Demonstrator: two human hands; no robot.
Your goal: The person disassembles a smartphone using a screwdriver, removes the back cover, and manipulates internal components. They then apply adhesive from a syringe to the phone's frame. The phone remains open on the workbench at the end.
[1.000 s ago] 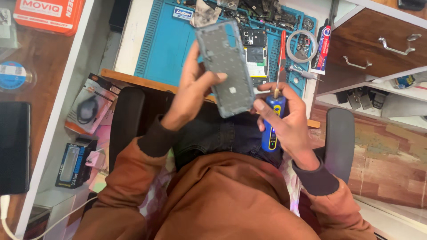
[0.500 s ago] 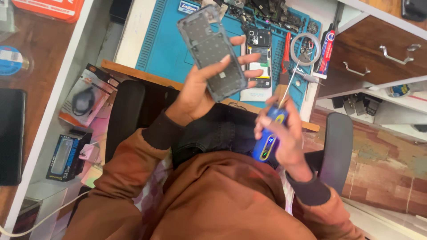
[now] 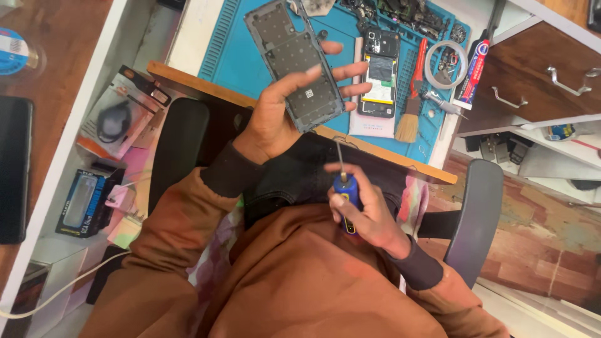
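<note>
Left hand (image 3: 275, 119) is gripping grey phone back cover (image 3: 294, 66), tilting it above blue mat (image 3: 241, 59) for inspection; right hand (image 3: 369, 216) is clasping blue screwdriver (image 3: 346, 194), waiting below mat's near edge.

A blue mat (image 3: 238, 56) is spread on the bench (image 3: 188, 25). On it are laid an opened phone (image 3: 379, 75), a brush (image 3: 411, 106) and a tape ring (image 3: 446, 64).

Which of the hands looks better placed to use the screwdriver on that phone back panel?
Probably the right hand: it already grips the blue screwdriver, tip aimed up toward the grey back panel, which the left hand holds.
</note>
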